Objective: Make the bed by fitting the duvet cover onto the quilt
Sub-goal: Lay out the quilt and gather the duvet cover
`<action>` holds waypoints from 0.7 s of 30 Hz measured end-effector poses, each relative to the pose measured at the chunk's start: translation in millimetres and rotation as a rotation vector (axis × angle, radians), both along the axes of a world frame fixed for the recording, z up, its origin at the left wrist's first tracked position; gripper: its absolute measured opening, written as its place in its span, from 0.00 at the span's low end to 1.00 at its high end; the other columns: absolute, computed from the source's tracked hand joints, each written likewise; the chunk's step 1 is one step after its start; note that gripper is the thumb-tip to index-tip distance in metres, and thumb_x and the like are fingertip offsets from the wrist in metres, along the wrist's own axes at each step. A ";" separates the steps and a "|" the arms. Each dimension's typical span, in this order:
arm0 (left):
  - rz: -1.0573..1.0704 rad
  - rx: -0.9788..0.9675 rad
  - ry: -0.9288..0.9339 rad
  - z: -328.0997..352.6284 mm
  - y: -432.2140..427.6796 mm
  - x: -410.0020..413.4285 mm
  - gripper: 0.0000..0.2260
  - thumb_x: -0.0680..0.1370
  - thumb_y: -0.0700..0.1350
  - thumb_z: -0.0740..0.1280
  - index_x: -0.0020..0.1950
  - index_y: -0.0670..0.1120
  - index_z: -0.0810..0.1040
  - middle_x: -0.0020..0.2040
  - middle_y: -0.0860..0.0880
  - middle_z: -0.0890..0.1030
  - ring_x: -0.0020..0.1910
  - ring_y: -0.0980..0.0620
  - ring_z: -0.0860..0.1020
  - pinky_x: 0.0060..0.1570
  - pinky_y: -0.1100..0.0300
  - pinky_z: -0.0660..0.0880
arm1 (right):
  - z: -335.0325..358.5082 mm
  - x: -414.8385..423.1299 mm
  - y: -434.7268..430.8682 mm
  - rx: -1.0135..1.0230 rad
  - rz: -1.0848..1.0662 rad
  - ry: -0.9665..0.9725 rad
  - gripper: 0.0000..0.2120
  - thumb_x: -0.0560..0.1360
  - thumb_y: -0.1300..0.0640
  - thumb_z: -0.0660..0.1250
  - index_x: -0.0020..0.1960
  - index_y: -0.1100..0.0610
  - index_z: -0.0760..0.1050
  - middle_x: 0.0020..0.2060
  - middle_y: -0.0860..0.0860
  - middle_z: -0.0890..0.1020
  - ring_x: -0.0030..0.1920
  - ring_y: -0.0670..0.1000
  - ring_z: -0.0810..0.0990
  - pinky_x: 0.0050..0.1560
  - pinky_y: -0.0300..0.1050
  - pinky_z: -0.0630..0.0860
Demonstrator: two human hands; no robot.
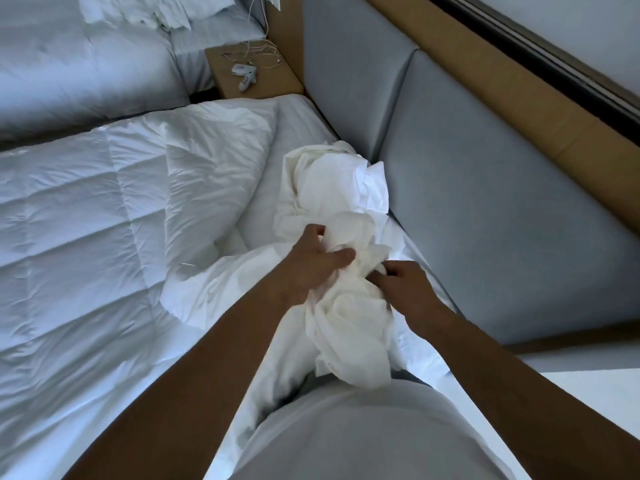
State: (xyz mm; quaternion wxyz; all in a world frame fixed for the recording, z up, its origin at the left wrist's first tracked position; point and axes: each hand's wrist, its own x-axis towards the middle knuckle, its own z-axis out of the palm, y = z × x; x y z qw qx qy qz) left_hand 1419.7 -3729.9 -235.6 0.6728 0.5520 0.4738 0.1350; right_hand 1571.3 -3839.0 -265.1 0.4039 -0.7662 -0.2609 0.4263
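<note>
Duvet cover [332, 209], bunched and crumpled, lies along the bed's right edge against the grey padded headboard [485, 188], its near end lifted toward the person's torso. Left hand [311, 261] grips a fold of it, thumb and fingers curled into the cloth. Right hand [405, 289] pinches the same bundle just beside, fingertips buried in fabric. Quilt [104, 209] spreads flat to the left, one corner turned up near the cover. Beyond: wooden nightstand [273, 83] with white cables, second bed [76, 64].
</note>
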 end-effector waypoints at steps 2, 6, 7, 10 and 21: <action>0.174 0.019 -0.023 5.1 11.8 -19.0 0.25 0.76 0.42 0.74 0.70 0.46 0.69 0.59 0.44 0.79 0.52 0.47 0.82 0.47 0.54 0.81 | 2.5 13.6 -8.7 0.045 -0.009 0.101 0.12 0.74 0.57 0.75 0.36 0.63 0.79 0.30 0.52 0.76 0.31 0.49 0.71 0.35 0.42 0.68; 0.333 0.169 0.167 2.1 35.7 -86.4 0.23 0.76 0.42 0.73 0.68 0.49 0.70 0.53 0.47 0.78 0.47 0.48 0.80 0.40 0.58 0.78 | 1.4 48.6 -22.9 0.080 -0.137 0.246 0.13 0.76 0.59 0.73 0.50 0.70 0.80 0.42 0.60 0.81 0.43 0.57 0.73 0.48 0.52 0.71; 0.351 0.154 0.181 -3.4 36.5 -105.0 0.22 0.76 0.41 0.73 0.68 0.50 0.70 0.52 0.48 0.78 0.44 0.49 0.79 0.35 0.61 0.77 | 1.4 59.2 -24.6 0.078 -0.166 0.246 0.13 0.76 0.59 0.73 0.52 0.71 0.79 0.44 0.61 0.80 0.44 0.58 0.73 0.49 0.54 0.71; 0.485 0.023 0.189 -31.2 29.9 -159.1 0.22 0.78 0.36 0.70 0.70 0.43 0.69 0.51 0.42 0.78 0.40 0.48 0.78 0.33 0.61 0.78 | -1.3 90.5 -32.2 0.053 -0.228 0.199 0.11 0.77 0.58 0.71 0.50 0.68 0.80 0.41 0.61 0.78 0.42 0.58 0.72 0.46 0.51 0.71; 0.513 -0.117 0.104 -132.7 -57.3 -164.9 0.43 0.60 0.38 0.81 0.72 0.51 0.68 0.61 0.44 0.80 0.58 0.41 0.80 0.55 0.39 0.80 | -33.9 36.8 -13.8 -0.050 -0.209 0.115 0.06 0.82 0.53 0.62 0.52 0.48 0.78 0.53 0.52 0.81 0.52 0.55 0.79 0.54 0.54 0.77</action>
